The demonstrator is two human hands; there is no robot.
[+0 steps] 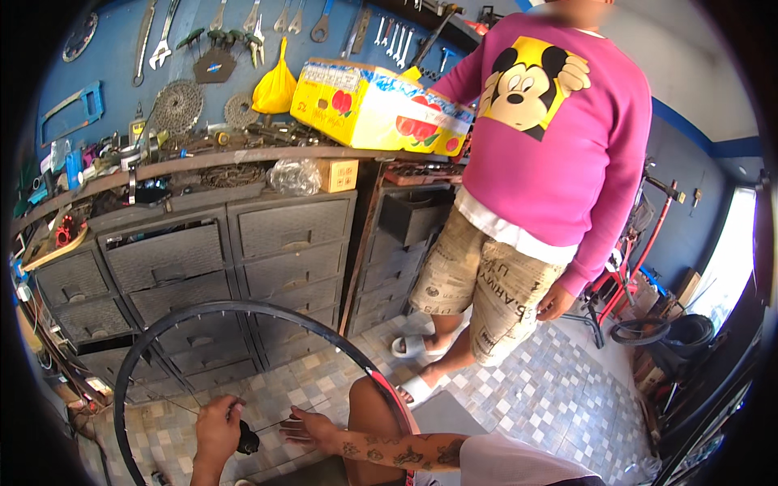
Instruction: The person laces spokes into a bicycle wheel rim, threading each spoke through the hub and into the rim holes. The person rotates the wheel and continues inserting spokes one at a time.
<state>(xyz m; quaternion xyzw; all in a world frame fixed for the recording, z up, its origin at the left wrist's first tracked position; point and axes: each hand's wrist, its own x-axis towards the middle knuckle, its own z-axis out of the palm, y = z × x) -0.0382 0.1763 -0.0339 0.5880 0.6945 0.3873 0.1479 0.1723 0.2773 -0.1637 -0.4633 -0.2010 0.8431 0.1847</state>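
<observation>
Head view: just left of the wheel [235,308] hub [249,439], the left hand [217,423] curls; any pinch is unclear. Right of the hub, the right hand [313,430] is spread.

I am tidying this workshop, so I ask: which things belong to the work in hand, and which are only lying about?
Work in hand:
- black wheel rim
- black hub beside the left hand

Only lying about:
- crumpled clear plastic
- small cardboard box
- yellow bag
</observation>
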